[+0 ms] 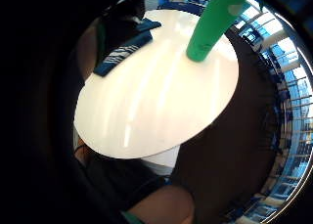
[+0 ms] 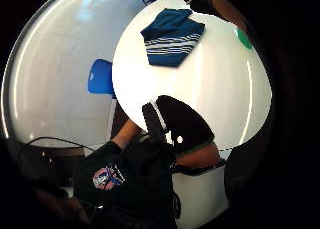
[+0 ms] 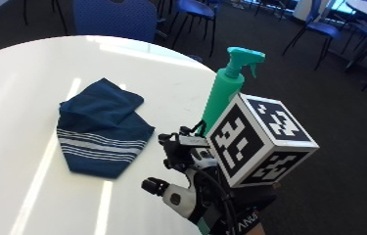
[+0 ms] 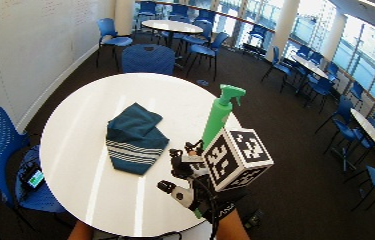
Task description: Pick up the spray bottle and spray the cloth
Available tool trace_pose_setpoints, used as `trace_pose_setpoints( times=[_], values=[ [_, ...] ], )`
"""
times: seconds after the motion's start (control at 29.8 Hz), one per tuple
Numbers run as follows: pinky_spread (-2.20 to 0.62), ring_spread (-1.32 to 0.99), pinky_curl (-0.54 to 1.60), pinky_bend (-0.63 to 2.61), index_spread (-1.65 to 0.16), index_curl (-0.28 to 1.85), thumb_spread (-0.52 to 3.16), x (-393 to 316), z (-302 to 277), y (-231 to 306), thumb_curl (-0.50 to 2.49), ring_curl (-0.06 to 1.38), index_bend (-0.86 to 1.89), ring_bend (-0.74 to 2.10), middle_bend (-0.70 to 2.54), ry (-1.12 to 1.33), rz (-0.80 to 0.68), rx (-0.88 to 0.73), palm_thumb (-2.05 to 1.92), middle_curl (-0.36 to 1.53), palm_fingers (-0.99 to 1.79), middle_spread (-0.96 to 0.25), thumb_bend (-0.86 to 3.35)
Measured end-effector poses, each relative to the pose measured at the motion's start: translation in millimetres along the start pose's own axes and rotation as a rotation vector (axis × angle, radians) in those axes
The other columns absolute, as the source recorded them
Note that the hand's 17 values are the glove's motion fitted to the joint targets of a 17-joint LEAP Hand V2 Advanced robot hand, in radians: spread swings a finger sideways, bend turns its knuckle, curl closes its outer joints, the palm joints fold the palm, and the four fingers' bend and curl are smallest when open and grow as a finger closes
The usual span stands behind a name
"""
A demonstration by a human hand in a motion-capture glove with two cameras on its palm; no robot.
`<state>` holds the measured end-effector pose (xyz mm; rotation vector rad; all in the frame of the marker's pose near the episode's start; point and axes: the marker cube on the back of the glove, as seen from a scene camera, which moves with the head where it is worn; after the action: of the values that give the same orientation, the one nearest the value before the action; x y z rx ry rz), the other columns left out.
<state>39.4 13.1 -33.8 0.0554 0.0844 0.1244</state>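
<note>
fingers unreadable on gloved right hand [image 3: 235,215], near tall green plastic spray bottle [image 3: 225,90]; folded blue striped cloth [image 3: 102,129] lies left, awaiting spray.

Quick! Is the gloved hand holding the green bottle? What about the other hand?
Gloved right hand: cannot be told; its grip is hidden, close beside the spray bottle.
Bare hand: not in view.

Cafeteria: round tables [image 4: 174,25], blue chairs [image 4: 148,58]
</note>
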Motion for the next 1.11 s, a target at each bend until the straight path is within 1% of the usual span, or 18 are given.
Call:
trace_pose_setpoints(
  times=[0.3, 0.6, 0.7, 0.91, 1.11],
  values=[
    [0.23, 0.02, 0.29, 0.26, -0.45, 0.33, 1.18, 3.3, -3.2, -2.2, 0.23, 0.23, 0.19, 0.23, 0.16, 0.014, 0.018, 0.016, 0.46, 0.23, 0.48, -0.03, 0.04],
    [0.23, 0.02, 0.3, 0.24, -0.45, 0.33, 1.19, 15.0, -2.6, -10.4, 0.25, 0.25, 0.17, 0.25, 0.17, -0.049, 0.103, 0.117, 0.49, 0.24, 0.51, -0.03, 0.01],
    [0.23, 0.01, 0.3, 0.23, -0.44, 0.33, 1.2, 28.0, -8.6, -19.2, 0.25, 0.26, 0.16, 0.28, 0.18, -0.082, 0.164, 0.181, 0.5, 0.25, 0.55, -0.03, 0.0],
    [0.21, -0.02, 0.31, 0.24, -0.42, 0.29, 1.21, 69.7, -29.5, -40.8, 0.28, 0.3, 0.1, 0.38, 0.21, -0.221, 0.334, 0.4, 0.54, 0.28, 0.69, -0.04, 0.0],
    [0.17, -0.04, 0.33, 0.28, -0.4, 0.26, 1.22, 98.3, -36.7, -70.4, 0.3, 0.33, 0.07, 0.44, 0.24, -0.292, 0.457, 0.562, 0.58, 0.31, 0.75, -0.04, 0.0]
  ],
)
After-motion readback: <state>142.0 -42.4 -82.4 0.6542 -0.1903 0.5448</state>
